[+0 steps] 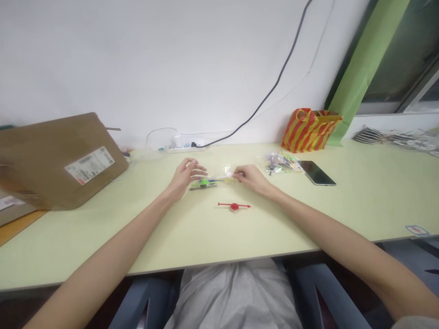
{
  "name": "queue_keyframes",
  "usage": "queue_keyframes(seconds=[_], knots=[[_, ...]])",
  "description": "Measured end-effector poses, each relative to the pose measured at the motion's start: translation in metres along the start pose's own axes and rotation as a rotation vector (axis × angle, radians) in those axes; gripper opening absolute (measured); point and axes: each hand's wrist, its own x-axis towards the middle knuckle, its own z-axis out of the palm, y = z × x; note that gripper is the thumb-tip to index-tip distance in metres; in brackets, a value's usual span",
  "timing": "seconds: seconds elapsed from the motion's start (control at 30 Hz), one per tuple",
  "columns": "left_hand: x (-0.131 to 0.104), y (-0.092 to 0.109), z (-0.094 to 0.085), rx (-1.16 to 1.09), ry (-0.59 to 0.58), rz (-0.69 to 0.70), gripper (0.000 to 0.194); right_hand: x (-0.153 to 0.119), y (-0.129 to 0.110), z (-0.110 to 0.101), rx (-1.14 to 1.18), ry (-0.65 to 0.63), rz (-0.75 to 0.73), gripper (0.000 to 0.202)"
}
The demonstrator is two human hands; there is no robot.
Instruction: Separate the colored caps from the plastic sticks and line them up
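Observation:
A small clear plastic bag (pixel 219 179) lies flat on the pale table, with a green round piece (pixel 204 183) and a blue strip showing at its left end. My right hand (pixel 252 177) pinches the bag's right end between thumb and fingers. Over the left end, my left hand (pixel 185 177) has its fingers stretched apart; whether a fingertip touches the plastic is hard to tell. Closer to me, a red arrow-shaped spinner (pixel 234 206) rests on the table, its point to the right and a clear round part under its middle.
Several clear packets of coloured parts (pixel 281 163) lie right of my hands, beside a dark-screened phone or tablet (pixel 317 172). Behind stands a red and yellow striped bag (pixel 308 132). A cardboard box (pixel 68 160) leans at the left. A black cable (pixel 262 100) reaches a power strip (pixel 183 147).

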Motion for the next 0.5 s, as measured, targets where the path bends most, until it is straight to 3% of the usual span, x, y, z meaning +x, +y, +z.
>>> queue_keyframes(seconds=[0.13, 0.3, 0.5], knots=[[-0.004, 0.001, 0.003, 0.092, -0.088, -0.031, 0.045, 0.004, 0.002, 0.004, 0.219, 0.004, -0.036, 0.023], [-0.007, 0.002, 0.002, 0.228, -0.277, -0.005, 0.052, 0.005, 0.004, 0.01, 0.406, 0.011, -0.027, 0.027], [-0.006, 0.004, 0.0, 0.261, -0.428, -0.036, 0.065, 0.003, 0.004, 0.015, 0.397, 0.04, -0.093, 0.029]])
